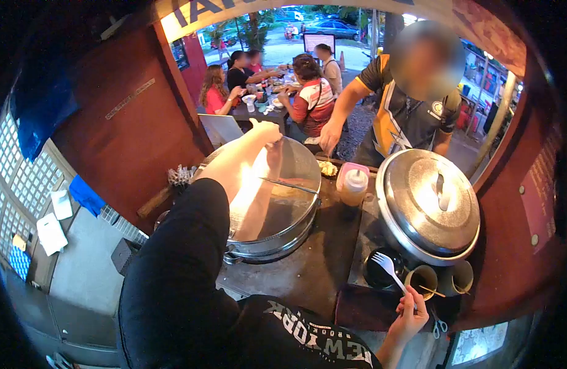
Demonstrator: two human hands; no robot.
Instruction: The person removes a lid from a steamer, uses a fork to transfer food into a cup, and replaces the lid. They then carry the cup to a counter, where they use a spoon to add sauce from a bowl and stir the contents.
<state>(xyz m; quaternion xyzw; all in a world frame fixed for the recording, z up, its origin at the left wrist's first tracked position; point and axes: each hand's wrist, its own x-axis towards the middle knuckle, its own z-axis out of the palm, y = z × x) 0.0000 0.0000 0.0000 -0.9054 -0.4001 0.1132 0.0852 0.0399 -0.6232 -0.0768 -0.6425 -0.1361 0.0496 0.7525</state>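
Observation:
My left hand (266,131) reaches over the far edge of a wide round metal pan (268,251), its fingers curled; what they hold, if anything, is hidden. A thin dark rod (288,185) crosses the pan, and a pale shape like an arm's reflection shows beneath my forearm. My right hand (411,312) pinches a white plastic fork (388,269), tines up and to the left, beside brown cups with sticks (422,282). Across the counter a person (412,117) reaches down toward a small portion of food (327,168).
A large domed metal lid (426,203) sits on the right of the counter (289,277). A squeeze bottle (355,184) stands between it and the pan. Scissors (440,327) lie low at the right. Several people are seated at a table (259,111) beyond.

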